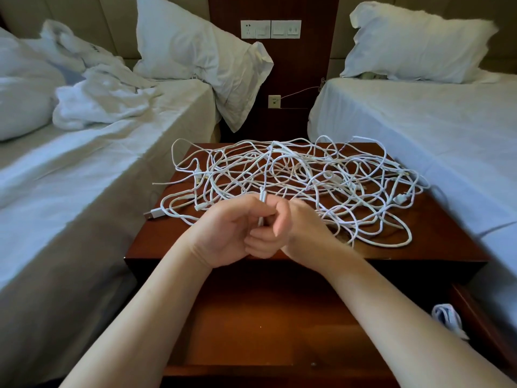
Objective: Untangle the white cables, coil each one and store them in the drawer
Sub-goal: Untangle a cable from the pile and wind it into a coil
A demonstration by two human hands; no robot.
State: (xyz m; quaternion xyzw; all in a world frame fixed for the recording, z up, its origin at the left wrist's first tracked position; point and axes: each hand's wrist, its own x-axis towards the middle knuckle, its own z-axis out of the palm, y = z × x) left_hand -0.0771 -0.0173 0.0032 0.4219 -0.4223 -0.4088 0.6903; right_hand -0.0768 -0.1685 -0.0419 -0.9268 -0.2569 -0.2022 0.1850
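Observation:
A big tangle of white cables [302, 175] covers the top of a dark wooden nightstand [156, 236]. Both hands meet at the front edge of the pile. My left hand [229, 233] and my right hand [296, 231] both pinch the same white cable end [261, 197], which sticks up between the fingers. A USB plug [153, 213] lies at the pile's left front. The drawer [251, 317] below stands pulled out, and a coiled white cable [447, 317] lies in its right side.
A bed with rumpled white sheets [84, 163] stands on the left and a made bed [419, 130] on the right, both close to the nightstand. Wall sockets and switches [270, 29] sit on the panel behind.

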